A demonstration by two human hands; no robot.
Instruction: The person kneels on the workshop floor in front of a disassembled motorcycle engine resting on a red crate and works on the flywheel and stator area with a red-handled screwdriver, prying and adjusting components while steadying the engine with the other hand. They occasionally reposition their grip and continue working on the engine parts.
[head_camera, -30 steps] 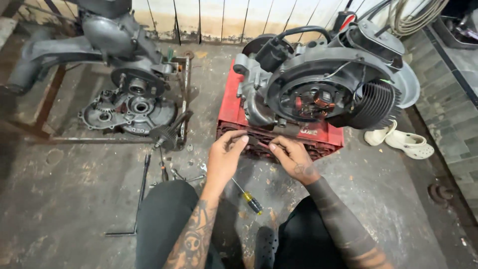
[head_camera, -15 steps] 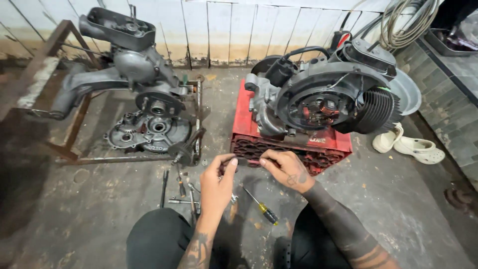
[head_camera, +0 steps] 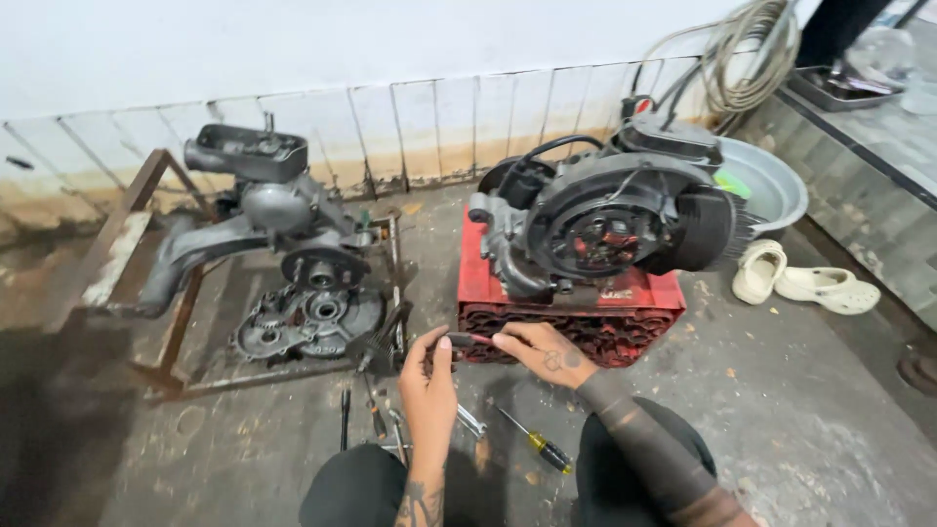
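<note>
— Item held: where does it lie?

— A small dark tool (head_camera: 467,341), short and rod-like, held between both hands just in front of the red crate (head_camera: 571,312). Its long axis runs roughly level, left to right, from the left hand (head_camera: 429,385) to the right hand (head_camera: 542,353).

— Which hand is nearer?

— Both touch it, one at each end. The left hand's thumb and fingers (head_camera: 441,353) close on the left end; the right hand's fingertips (head_camera: 505,342) pinch the right end. (What kind of tool it is, I cannot tell; it is too small and dark.)

— State of the fingers?

— Left: curled shut around the tool. Right: closed in a pinch on it, the remaining fingers folded under.

— Surroundings?

— Engine (head_camera: 610,220), black shroud, standing on the red crate. Second engine (head_camera: 273,220), partly stripped, on a rusty metal frame (head_camera: 146,268) to the left, with a grey casing half (head_camera: 307,320) lying beneath it. Screwdriver (head_camera: 532,441), yellow and black handle, on the concrete floor (head_camera: 810,410) between the knees; a few loose tools (head_camera: 376,420) just left of it. Pale clogs (head_camera: 805,283) and a grey basin (head_camera: 771,185) well to the right.
</note>
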